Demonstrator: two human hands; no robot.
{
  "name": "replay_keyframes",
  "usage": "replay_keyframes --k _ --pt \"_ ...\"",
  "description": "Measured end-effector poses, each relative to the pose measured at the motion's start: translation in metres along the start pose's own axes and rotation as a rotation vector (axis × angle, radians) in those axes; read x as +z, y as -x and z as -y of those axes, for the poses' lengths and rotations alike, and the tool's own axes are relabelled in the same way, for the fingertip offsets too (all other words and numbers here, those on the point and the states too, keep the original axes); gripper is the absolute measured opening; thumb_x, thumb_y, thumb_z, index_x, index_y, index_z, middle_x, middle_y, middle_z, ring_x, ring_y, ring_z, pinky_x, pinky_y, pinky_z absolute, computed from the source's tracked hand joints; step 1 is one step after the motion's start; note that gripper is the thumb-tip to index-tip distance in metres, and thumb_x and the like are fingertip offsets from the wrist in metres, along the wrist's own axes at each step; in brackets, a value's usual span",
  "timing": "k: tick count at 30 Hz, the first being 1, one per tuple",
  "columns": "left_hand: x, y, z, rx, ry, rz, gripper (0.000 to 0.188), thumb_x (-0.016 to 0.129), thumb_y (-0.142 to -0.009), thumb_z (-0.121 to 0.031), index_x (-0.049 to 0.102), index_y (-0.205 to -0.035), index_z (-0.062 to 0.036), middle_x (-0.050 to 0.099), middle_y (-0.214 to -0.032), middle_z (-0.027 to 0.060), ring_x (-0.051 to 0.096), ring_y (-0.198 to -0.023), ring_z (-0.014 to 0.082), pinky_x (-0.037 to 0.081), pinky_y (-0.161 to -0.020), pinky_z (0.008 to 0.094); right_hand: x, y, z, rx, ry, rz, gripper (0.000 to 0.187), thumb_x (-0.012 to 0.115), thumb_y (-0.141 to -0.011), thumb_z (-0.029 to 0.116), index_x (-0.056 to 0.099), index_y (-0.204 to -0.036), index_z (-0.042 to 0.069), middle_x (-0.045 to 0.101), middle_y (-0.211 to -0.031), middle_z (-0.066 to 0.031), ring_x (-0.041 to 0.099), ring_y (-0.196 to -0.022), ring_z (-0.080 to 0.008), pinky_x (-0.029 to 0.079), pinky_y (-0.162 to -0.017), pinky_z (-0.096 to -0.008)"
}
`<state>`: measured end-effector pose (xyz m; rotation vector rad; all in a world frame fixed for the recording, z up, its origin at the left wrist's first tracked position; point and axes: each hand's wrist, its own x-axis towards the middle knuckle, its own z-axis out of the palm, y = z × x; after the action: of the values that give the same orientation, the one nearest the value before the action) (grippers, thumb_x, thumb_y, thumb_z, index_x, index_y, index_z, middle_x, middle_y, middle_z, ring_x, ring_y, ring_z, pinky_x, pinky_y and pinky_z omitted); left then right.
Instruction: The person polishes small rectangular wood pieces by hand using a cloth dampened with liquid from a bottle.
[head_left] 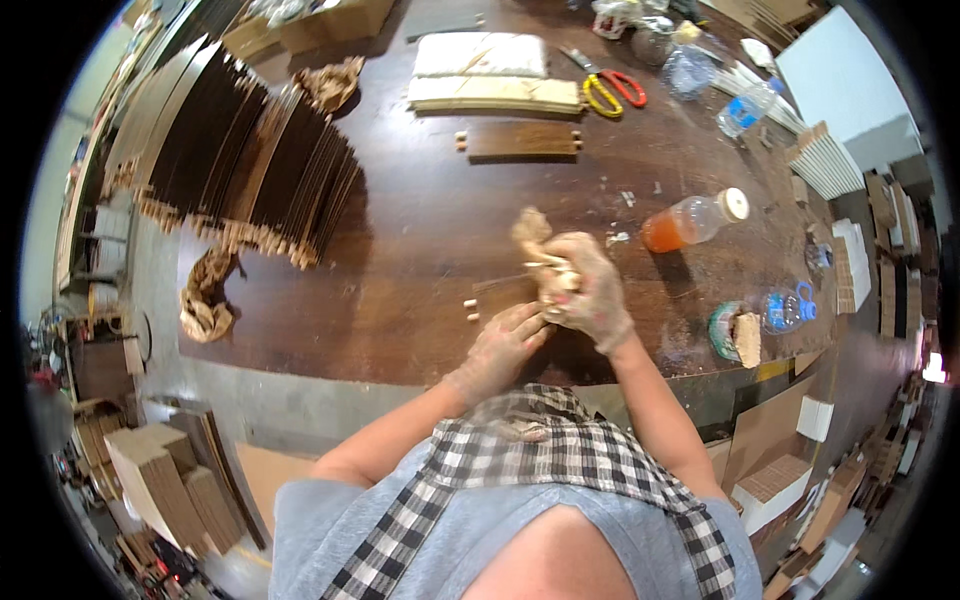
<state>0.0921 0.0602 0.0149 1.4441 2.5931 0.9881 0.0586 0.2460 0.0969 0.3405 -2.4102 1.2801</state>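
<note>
My right hand (590,290), in a thin pale glove, is closed around a crumpled tan rag (531,226) that sticks out past the fingers. Close by, my left hand (497,348), also gloved, grips the near edge of a dark wooden board (505,290); the thumb is hidden. This board blends with the brown table, and two light dowel ends (471,303) show at its left end. Farther off lies another brown board (522,141) with pegs at both ends. Behind it are pale wooden strips (495,95) beside scissors (605,88) with red and yellow handles.
A large stack of dark boards (240,150) fills the table's left side, with crumpled brown pieces (208,295) near it. To the right stand a bottle of orange liquid (690,222), a green tin (733,333) and clear plastic bottles (748,108). Cartons (165,480) stand on the floor.
</note>
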Motion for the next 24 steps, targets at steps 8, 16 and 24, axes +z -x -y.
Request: replay_keyframes --k 8,16,24 --pt "0.014 0.004 0.011 0.036 0.155 -0.291 0.017 0.069 -0.082 -0.012 0.069 -0.099 -0.0100 0.069 -0.107 0.0061 0.066 -0.103 0.0282 0.053 -0.091 0.0450 0.017 0.018 -0.064 -0.110 0.279 0.351 0.020 0.072 -0.077 0.017 0.073 -0.096 0.014 0.068 -0.098 -0.0076 0.061 -0.091 -0.0281 0.048 -0.084 -0.0432" --pt "0.006 0.008 0.010 -0.060 0.204 -0.193 0.018 0.066 -0.081 -0.014 0.072 -0.098 -0.0133 0.072 -0.106 0.0030 0.068 -0.100 0.0250 0.053 -0.091 0.0414 0.071 -0.010 -0.047 -0.128 0.136 0.476 0.018 0.069 -0.077 0.012 0.070 -0.094 0.009 0.067 -0.101 -0.0120 0.060 -0.097 -0.0332 0.047 -0.091 -0.0439" --pt "0.001 0.008 0.012 -0.136 0.222 -0.015 0.019 0.068 -0.080 -0.015 0.072 -0.098 -0.0143 0.072 -0.107 0.0014 0.067 -0.103 0.0245 0.052 -0.096 0.0403 0.087 -0.017 -0.046 -0.111 0.142 0.464 0.015 0.072 -0.077 0.013 0.069 -0.091 0.008 0.067 -0.102 -0.0107 0.060 -0.098 -0.0305 0.047 -0.089 -0.0444"
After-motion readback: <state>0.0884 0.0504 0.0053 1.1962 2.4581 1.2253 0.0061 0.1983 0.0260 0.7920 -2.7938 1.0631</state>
